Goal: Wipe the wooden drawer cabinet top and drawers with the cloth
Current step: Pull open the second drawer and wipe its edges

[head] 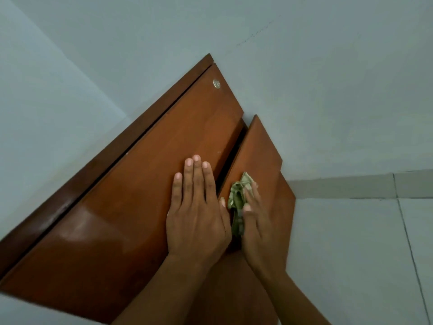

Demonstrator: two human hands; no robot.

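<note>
Far to the left of the round metal lock [216,83] there is a pale, smooth painted wall [58,102]. Next comes the wooden drawer cabinet [112,231], made of glossy reddish-brown wood and seen steeply from above. Its top [117,146] shows only as a dark narrow strip that runs from the lower left up toward the lock. The upper drawer front [164,137] is a long flat panel with the same direction, and the lock sits near its far end; any marking on the lock is too small to read. Below the lock, the left hand [198,212] lies flat on this panel, its fingers straight, close together and pointing up toward the lock. It holds nothing. Just right of this hand there is a dark gap [230,158] between the drawers. Further right, below the lock, is the cloth [237,200], which is greenish, crumpled and soft. Its long side follows the gap. The right hand [255,221], a little blurred, holds the cloth against the second drawer front [260,156] with thumb and fingers bent over it. A third drawer front [285,202] stands out lower and to the right of the lock. After it comes the floor [351,254] of grey square tiles with thin dark joints.
</note>
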